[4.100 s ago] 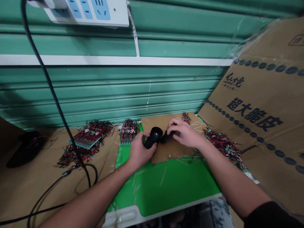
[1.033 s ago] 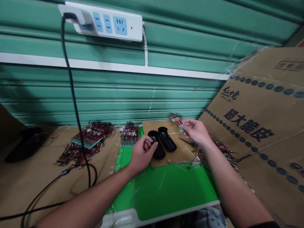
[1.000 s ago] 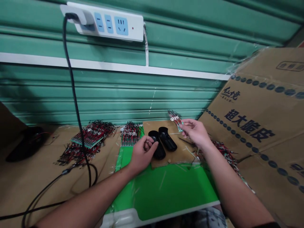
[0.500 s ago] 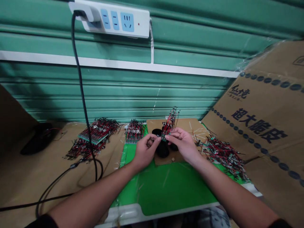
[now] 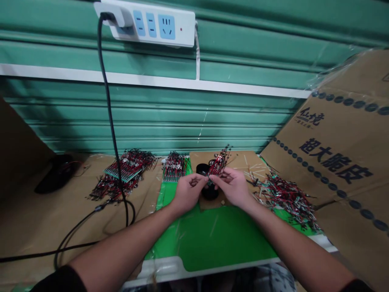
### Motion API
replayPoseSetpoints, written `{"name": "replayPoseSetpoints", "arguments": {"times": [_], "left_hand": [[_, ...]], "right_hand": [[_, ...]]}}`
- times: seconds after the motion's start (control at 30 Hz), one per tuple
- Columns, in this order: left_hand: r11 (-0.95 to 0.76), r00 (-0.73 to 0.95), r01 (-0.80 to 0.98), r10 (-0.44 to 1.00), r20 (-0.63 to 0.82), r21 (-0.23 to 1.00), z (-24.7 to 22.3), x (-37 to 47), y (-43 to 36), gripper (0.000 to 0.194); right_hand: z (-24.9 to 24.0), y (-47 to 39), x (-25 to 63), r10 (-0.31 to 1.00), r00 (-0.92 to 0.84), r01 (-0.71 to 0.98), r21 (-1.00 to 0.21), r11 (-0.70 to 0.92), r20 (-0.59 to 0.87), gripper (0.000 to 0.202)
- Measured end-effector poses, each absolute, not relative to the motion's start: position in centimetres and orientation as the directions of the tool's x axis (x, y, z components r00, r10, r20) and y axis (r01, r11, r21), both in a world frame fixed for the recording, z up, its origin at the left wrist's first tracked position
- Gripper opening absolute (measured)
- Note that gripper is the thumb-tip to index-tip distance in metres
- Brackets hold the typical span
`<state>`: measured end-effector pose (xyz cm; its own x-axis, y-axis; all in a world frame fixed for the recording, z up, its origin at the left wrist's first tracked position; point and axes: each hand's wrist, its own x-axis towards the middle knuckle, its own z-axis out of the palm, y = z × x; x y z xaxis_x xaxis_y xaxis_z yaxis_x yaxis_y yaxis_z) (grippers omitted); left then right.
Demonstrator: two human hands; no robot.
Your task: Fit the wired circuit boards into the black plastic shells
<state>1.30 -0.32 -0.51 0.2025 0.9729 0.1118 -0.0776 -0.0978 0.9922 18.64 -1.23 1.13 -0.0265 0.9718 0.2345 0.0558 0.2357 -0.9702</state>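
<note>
Right grip low on wired bundle

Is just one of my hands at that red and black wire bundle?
No, the left hand and the right hand are both pinching at the lower end of the wire bundle.

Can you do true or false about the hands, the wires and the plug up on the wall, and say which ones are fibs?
1. The left grip and right grip are close together at the bottom of the wires. True.
2. A plug sits in the strip. True.
3. The strip lies on the table. False: it is up on the green wall.
4. The right grip holds the plug. False: it holds the wires.
5. The part below the grips is white. False: that part is black.
6. A box with writing stands on the right. True.
</note>
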Motion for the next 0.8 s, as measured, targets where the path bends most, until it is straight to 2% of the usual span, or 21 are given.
{"name": "replayPoseSetpoints", "arguments": {"times": [0.3, 0.6, 0.7, 0.8], "left_hand": [[-0.007, 0.21, -0.099, 0.977, 0.028, 0.995, -0.7, 1.4, -0.3, 0.046], [-0.072, 0.199, -0.148, 0.975, 0.101, 0.986, 0.0, 1.1, -0.2, 0.046], [-0.07, 0.187, -0.152, 0.977, 0.098, 0.986, 0.1, 1.1, 0.0, 0.045], [-0.075, 0.177, -0.15, 0.979, 0.101, 0.986, 0.0, 1.1, 0.1, 0.045]], "right_hand": [[0.9, -1.5, 18.5, 0.955, -0.001, 0.16, -0.942, 0.294, 0.297, 0.042], [0.8, 0.0, 20.0, 0.959, 0.048, 0.099, -0.957, 0.273, 0.279, 0.043], [0.7, 0.7, 21.0, 0.945, 0.069, 0.169, -0.937, 0.306, 0.321, 0.041], [0.4, 1.1, 21.7, 0.902, 0.078, 0.304, -0.872, 0.383, 0.424, 0.035]]}}
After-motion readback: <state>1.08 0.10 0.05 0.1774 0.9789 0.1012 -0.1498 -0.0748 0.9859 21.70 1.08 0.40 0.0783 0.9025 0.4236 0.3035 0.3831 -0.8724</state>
